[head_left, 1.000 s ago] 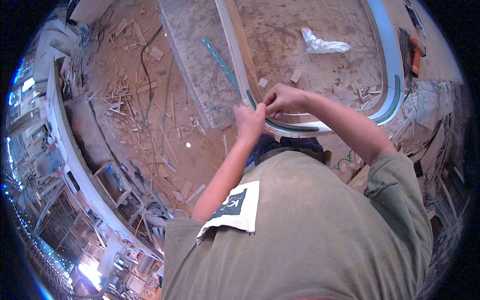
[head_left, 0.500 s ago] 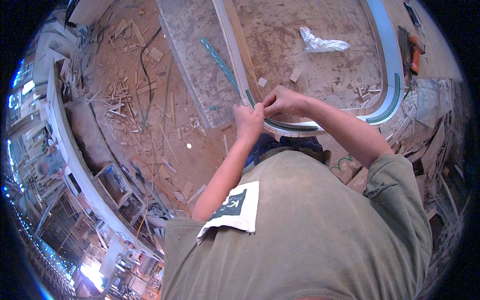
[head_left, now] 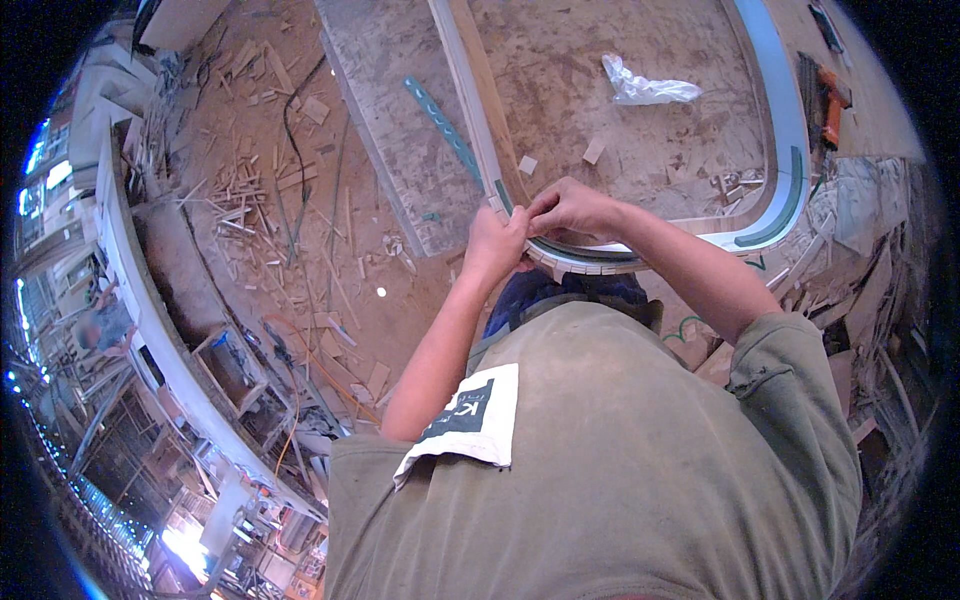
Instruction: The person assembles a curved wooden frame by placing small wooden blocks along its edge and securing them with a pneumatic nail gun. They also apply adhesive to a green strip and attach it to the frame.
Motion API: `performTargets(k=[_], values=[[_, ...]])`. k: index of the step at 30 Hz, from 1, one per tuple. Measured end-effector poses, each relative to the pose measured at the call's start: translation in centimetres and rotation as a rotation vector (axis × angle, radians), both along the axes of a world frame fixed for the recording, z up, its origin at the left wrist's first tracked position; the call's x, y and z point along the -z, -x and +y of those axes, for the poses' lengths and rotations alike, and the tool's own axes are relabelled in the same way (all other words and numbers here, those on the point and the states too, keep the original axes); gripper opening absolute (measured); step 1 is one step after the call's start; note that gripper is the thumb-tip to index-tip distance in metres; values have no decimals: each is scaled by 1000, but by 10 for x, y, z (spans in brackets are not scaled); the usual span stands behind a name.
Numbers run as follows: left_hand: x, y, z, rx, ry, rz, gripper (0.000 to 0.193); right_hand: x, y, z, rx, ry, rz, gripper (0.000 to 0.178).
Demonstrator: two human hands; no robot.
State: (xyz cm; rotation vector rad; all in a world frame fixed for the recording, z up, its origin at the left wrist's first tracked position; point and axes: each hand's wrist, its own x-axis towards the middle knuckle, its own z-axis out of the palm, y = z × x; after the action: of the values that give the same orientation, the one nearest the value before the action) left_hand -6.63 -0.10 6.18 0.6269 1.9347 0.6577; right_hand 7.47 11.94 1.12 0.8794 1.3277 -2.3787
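Dusty brown floor (head_left: 420,325) spreads to the left, littered with splintery wood offcuts (head_left: 240,205) and crossed by a thin black cable (head_left: 288,125). Farther left, a box-like wooden compartment (head_left: 243,397) has something blue at its upper end, too small to identify. A rounded frame (head_left: 462,70) of pale wood lies on the stained, mottled worktop (head_left: 560,100), its near corners bent in smooth curves, its outer edge there showing a row of small blocks. Its wall encloses a crumpled, shiny piece of clear plastic (head_left: 645,90), whose contents, if any, cannot be made out, and 2 small flat wood pieces (head_left: 594,150). Smooth dark green strips line the curves, 1 along the near side (head_left: 600,256) and 1 at the right corner (head_left: 790,205). At the near left corner, the left hand (head_left: 497,243) and right hand (head_left: 575,208) meet, fingertips pinched together just beside the green lining; whether either grip grasps anything cannot be told. Outside the frame lie a perforated teal strip (head_left: 440,128) on the left and an orange-and-black tool (head_left: 831,118) on the right.
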Motion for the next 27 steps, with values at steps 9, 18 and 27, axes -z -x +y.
performTargets(k=[9, 18, 27], values=[[23, 2, -8, 20, -63, 20, 34, -9, 27, 39, 77, 53, 15, 60], [25, 1, -8, 87, -180, 158, 28, -18, 43, 25, 133, -168, 21, 48], [30, 0, -9, 13, -171, 71, 29, -19, 45, 27, 93, -271, 43, 46]])
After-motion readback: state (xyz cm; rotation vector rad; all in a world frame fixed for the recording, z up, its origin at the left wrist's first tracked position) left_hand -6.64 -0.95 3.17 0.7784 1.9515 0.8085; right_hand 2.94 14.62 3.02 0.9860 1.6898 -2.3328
